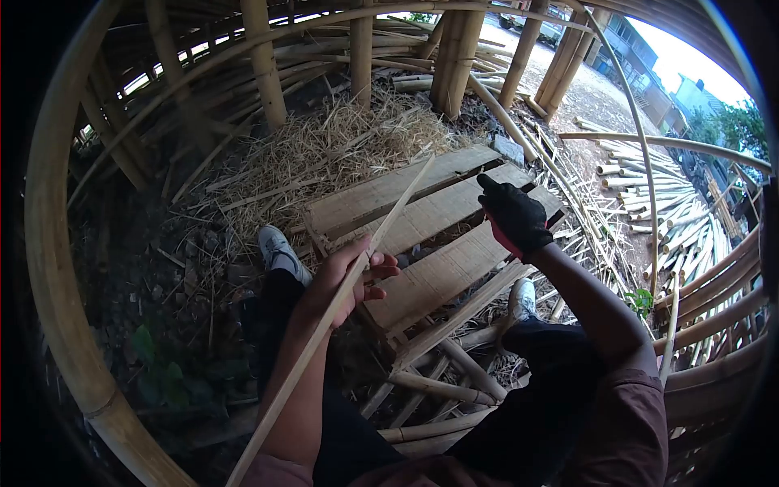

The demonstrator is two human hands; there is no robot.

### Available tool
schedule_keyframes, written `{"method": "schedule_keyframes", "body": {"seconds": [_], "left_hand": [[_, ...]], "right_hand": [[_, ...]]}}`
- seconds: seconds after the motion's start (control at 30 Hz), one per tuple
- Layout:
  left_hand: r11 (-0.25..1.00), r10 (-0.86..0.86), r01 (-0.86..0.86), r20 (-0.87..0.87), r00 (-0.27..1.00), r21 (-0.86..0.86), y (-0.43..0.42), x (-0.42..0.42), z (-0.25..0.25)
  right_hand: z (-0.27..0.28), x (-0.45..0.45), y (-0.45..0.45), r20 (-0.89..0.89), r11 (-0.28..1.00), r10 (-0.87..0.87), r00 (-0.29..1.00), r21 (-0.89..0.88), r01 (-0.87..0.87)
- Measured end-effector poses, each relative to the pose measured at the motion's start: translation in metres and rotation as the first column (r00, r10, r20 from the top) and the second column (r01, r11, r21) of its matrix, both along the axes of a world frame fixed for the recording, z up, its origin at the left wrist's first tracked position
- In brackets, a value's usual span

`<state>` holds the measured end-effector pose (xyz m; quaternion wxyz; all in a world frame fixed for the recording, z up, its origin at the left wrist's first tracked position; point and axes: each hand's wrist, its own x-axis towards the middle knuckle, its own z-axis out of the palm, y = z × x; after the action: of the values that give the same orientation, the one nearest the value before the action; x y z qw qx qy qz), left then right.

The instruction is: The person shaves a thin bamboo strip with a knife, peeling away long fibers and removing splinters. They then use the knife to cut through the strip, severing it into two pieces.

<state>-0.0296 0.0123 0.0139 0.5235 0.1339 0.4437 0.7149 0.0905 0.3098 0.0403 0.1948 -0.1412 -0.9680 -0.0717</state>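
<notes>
My bare left hand point(355, 280) is closed around a long, thin bamboo strip point(312, 342), pinched between thumb and curled fingers. The strip runs diagonally, its lower end passing along my left forearm and its upper tip over the slatted wooden bench point(430, 213). To the right, my right hand point(517, 217) wears a black glove with some red at the palm. Its fingers are curled closed above the bench's far right part. Whatever may be inside that fist is hidden. The strip's upper tip is apart from the glove.
A heap of bamboo shavings point(324, 154) lies beyond the bench. Upright bamboo posts point(361, 57) stand behind it. Cut bamboo poles point(673, 195) are piled at the right. A curved bamboo rail point(61, 268) rises at the left. My shoes point(280, 250) flank the bench.
</notes>
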Motion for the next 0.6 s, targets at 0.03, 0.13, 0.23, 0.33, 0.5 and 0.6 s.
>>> {"method": "schedule_keyframes", "body": {"seconds": [0.03,0.13,0.23,0.33,0.5,0.6], "left_hand": [[1.0,-0.006,0.006,-0.003,1.0,-0.008,0.001,0.003,0.004],[0.971,-0.098,0.049,-0.205,0.974,-0.232,0.004,0.016,0.018],[0.946,-0.284,0.239,-0.202,0.937,-0.219,0.006,0.023,0.011],[0.933,-0.323,0.293,-0.13,0.937,-0.206,0.008,0.03,0.013],[0.922,-0.38,0.357,-0.182,0.907,-0.148,0.006,0.024,-0.003],[0.904,-0.376,0.185,-0.509,0.775,-0.385,0.004,0.018,-0.008]], "right_hand": [[-0.002,0.0,-0.003,-0.108,0.995,0.079,0.991,-0.047,-0.085],[0.0,-0.003,-0.019,-0.171,0.958,0.182,0.968,-0.189,-0.214],[-0.005,-0.009,-0.024,-0.123,0.883,0.27,0.955,-0.364,-0.296],[-0.011,-0.008,-0.024,-0.021,0.775,0.355,0.935,-0.552,-0.307],[-0.014,-0.008,-0.025,-0.015,0.74,0.457,0.89,-0.549,-0.389],[-0.015,-0.009,-0.026,0.018,0.753,0.475,0.88,-0.526,-0.395]]}}
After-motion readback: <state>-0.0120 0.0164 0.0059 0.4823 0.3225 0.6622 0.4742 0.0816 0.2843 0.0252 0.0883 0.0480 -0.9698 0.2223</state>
